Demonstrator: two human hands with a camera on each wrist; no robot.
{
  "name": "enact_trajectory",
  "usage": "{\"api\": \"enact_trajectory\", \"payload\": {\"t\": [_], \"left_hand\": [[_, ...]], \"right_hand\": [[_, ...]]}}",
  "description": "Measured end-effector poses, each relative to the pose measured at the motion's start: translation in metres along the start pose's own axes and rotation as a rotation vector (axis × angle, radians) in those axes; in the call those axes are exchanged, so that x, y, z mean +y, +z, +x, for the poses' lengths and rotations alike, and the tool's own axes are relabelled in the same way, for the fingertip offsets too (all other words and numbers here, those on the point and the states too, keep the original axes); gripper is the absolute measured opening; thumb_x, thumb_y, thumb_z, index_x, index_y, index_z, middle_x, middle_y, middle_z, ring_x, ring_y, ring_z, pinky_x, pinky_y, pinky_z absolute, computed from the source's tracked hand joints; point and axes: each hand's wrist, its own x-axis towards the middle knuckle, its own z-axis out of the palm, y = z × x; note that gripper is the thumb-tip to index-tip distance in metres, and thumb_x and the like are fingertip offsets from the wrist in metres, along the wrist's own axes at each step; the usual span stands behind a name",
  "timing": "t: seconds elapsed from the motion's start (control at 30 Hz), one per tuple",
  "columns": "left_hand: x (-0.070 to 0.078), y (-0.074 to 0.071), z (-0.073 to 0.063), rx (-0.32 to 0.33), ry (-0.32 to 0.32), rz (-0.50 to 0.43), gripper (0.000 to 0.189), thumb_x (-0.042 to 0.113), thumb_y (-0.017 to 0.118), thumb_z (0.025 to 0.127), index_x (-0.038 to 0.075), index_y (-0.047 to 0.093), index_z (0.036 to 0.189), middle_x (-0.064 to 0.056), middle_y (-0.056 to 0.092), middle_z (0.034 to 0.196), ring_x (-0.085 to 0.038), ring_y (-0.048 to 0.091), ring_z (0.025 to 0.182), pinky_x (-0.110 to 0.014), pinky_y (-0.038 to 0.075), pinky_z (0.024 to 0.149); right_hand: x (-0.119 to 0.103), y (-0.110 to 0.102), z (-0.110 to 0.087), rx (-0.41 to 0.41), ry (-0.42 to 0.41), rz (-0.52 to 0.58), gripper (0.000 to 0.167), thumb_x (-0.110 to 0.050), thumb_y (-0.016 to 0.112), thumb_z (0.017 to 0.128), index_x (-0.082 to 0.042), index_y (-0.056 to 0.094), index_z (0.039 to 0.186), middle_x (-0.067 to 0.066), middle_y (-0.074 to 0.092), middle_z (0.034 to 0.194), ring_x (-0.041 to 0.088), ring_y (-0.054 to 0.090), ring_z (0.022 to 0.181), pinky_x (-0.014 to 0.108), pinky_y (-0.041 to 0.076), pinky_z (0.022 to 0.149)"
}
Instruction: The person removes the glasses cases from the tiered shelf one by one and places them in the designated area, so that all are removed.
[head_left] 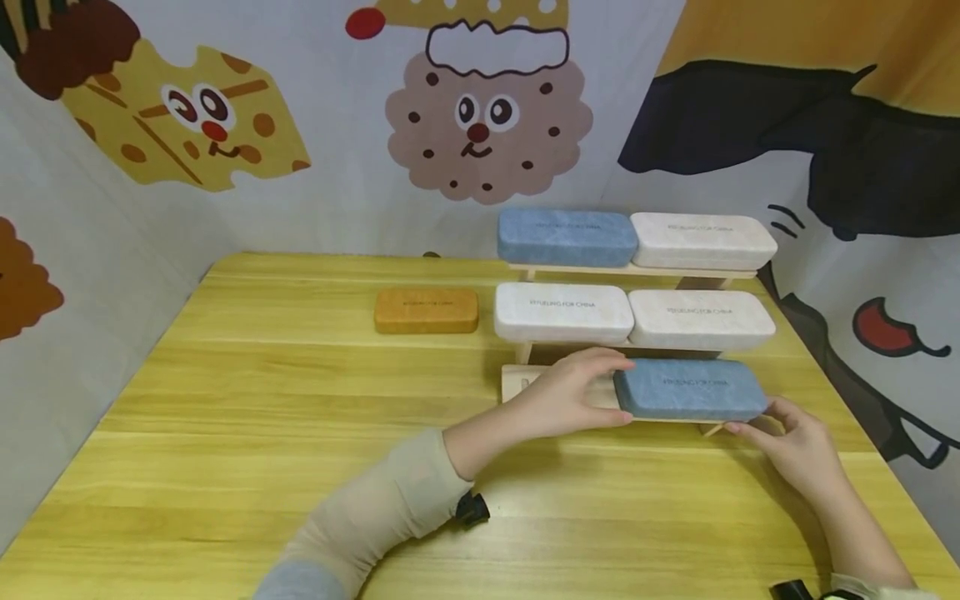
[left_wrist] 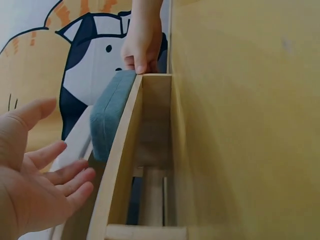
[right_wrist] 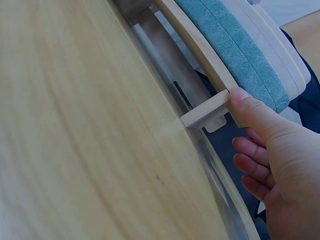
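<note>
A blue glasses case (head_left: 690,390) lies on the lowest tier of a stepped wooden rack (head_left: 517,382), at its right side. My left hand (head_left: 573,396) is at the case's left end, thumb and forefinger spread toward its two corners. Its fingers (left_wrist: 72,187) look spread and loosely bent in the left wrist view, holding nothing. At the case's right end, my right hand (head_left: 802,446) pinches the rack's front corner. In the right wrist view its thumb (right_wrist: 242,95) presses on that corner beside the case; the other fingers curl below, and the forefinger is mostly hidden.
The middle tier bears two pale cases, one white (head_left: 562,312) and one cream (head_left: 701,318). On the top tier sit another blue case (head_left: 566,237) and another pale case (head_left: 703,240). An orange case (head_left: 426,311) lies on the wooden table (head_left: 262,400), left of the rack.
</note>
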Motion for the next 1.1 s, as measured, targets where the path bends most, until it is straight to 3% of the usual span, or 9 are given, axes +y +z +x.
{"api": "enact_trajectory", "payload": {"t": [0.2, 0.27, 0.43, 0.5, 0.73, 1.1], "left_hand": [[-0.004, 0.008, 0.011, -0.034, -0.023, 0.042, 0.067, 0.039, 0.074, 0.084, 0.015, 0.048, 0.141, -0.002, 0.041, 0.146, -0.012, 0.037, 0.132, -0.024, 0.029, 0.106], [-0.004, 0.01, 0.014, -0.057, -0.028, 0.049, 0.069, 0.039, 0.074, 0.084, 0.014, 0.047, 0.142, -0.004, 0.04, 0.147, -0.013, 0.036, 0.132, -0.024, 0.028, 0.107], [-0.006, 0.016, 0.022, -0.102, -0.052, 0.049, 0.073, 0.041, 0.073, 0.084, 0.015, 0.042, 0.145, -0.006, 0.036, 0.149, -0.014, 0.033, 0.134, -0.025, 0.028, 0.107], [-0.007, 0.018, 0.025, -0.103, -0.06, 0.056, 0.074, 0.041, 0.073, 0.084, 0.017, 0.041, 0.146, -0.004, 0.037, 0.149, -0.014, 0.034, 0.134, -0.025, 0.028, 0.107], [-0.011, 0.024, 0.033, -0.097, -0.072, 0.073, 0.077, 0.044, 0.074, 0.082, 0.02, 0.04, 0.147, -0.002, 0.038, 0.148, -0.013, 0.034, 0.134, -0.025, 0.027, 0.107], [-0.011, 0.032, 0.039, -0.095, -0.101, 0.065, 0.077, 0.043, 0.076, 0.081, 0.023, 0.042, 0.146, 0.002, 0.039, 0.147, -0.011, 0.036, 0.132, -0.025, 0.032, 0.105]], "right_hand": [[-0.001, 0.001, 0.0, 0.001, 0.004, -0.004, 0.045, -0.027, 0.079, 0.081, 0.002, 0.063, 0.112, 0.011, 0.065, 0.108, -0.015, 0.041, 0.098, 0.015, 0.032, 0.09], [0.0, 0.002, 0.0, 0.004, 0.002, -0.005, 0.045, -0.027, 0.079, 0.081, 0.001, 0.064, 0.112, 0.007, 0.065, 0.107, -0.016, 0.04, 0.098, 0.012, 0.032, 0.088], [0.001, 0.001, 0.0, 0.006, -0.008, 0.022, 0.045, -0.025, 0.08, 0.08, 0.002, 0.064, 0.113, -0.023, 0.057, 0.101, -0.019, 0.038, 0.097, 0.009, 0.029, 0.086], [0.001, 0.001, 0.0, 0.002, -0.004, 0.029, 0.045, -0.025, 0.079, 0.081, 0.002, 0.063, 0.113, -0.027, 0.055, 0.1, -0.019, 0.038, 0.097, 0.01, 0.03, 0.087], [0.001, 0.002, 0.0, 0.0, -0.002, 0.019, 0.044, -0.026, 0.079, 0.081, 0.0, 0.063, 0.112, -0.008, 0.063, 0.104, -0.018, 0.039, 0.097, 0.009, 0.031, 0.085], [0.001, 0.001, 0.001, -0.003, -0.014, 0.038, 0.044, -0.026, 0.079, 0.081, 0.002, 0.063, 0.11, -0.026, 0.056, 0.1, -0.021, 0.037, 0.095, 0.004, 0.029, 0.078]]}}
